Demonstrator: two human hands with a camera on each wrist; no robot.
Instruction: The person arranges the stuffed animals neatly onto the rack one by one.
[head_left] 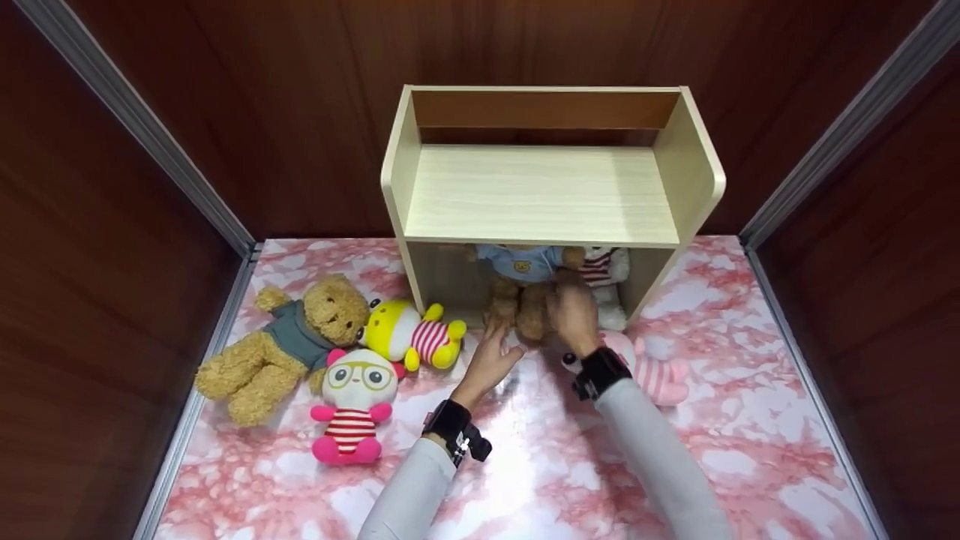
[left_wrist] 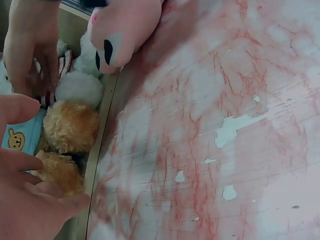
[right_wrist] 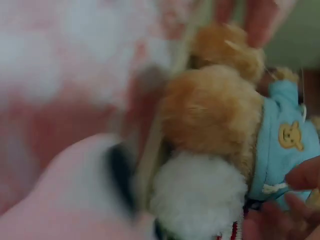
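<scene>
A brown teddy bear in a light blue hoodie (head_left: 521,264) sits in the lower compartment of the pale wooden shelf (head_left: 540,187), its head hidden by the board above. Against its right side is a white plush toy in red stripes (head_left: 600,268). My left hand (head_left: 491,361) is at the bear's feet, with its fingers extended beside the fur (left_wrist: 59,172). Blurred in the head view, my right hand (head_left: 576,319) reaches down between the bear and the white toy. In the right wrist view, its loosely bent fingers (right_wrist: 305,175) are against the blue hoodie (right_wrist: 280,145).
On the left lie a large teddy bear in a grey-green shirt (head_left: 300,330), a yellow striped plush (head_left: 420,337) and a panda plush with glasses (head_left: 352,409). A pink striped plush (head_left: 660,379) lies under my right wrist. Dark wooden walls (head_left: 112,247) enclose the marbled surface (head_left: 525,465).
</scene>
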